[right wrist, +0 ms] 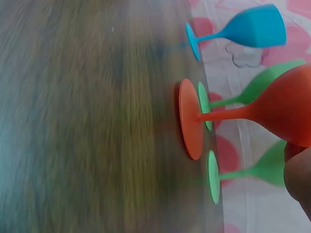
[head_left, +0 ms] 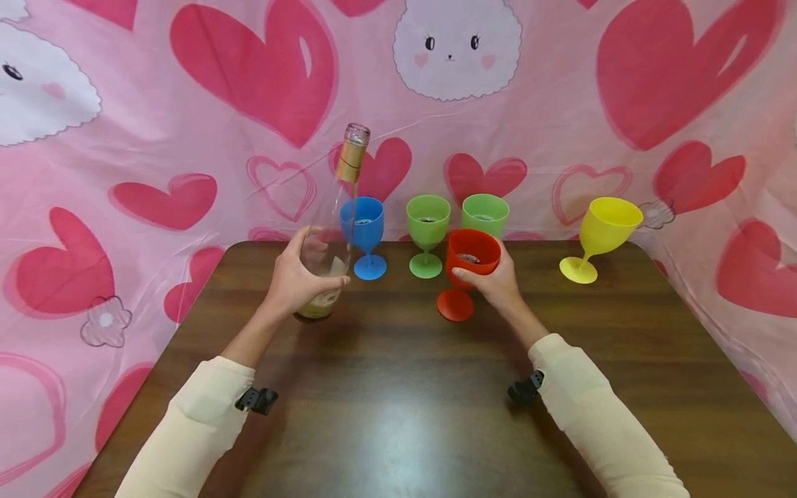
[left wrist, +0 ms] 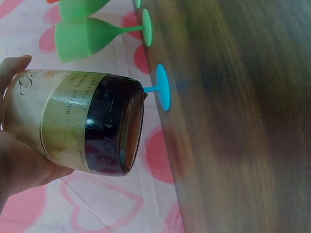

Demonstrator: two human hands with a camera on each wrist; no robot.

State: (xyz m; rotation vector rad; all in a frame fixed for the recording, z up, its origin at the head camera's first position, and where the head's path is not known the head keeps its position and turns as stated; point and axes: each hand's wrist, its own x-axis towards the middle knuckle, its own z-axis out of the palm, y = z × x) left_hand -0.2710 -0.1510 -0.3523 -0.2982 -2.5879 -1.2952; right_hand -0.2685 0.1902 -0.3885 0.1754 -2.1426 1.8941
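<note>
My left hand point(head_left: 292, 280) grips a clear wine bottle point(head_left: 326, 242) around its body, thumb across the front. Gold foil wraps its neck, which leans to the right. The left wrist view shows the bottle's label point(left wrist: 63, 116) and its dark base, held off the table. My right hand point(head_left: 500, 280) holds a red plastic goblet point(head_left: 473, 259) by the bowl, with the thumb on the near side. Whether the red goblet's foot point(right wrist: 192, 119) touches the table, I cannot tell. Something dark and shiny shows inside its bowl.
Along the table's point(head_left: 386, 387) back edge stand a blue goblet point(head_left: 369, 232), a green goblet point(head_left: 428, 221) and a second green goblet point(head_left: 487, 211), partly hidden by the red one. A yellow goblet point(head_left: 604, 228) stands far right. Behind hangs a pink heart-patterned cloth point(head_left: 373, 83).
</note>
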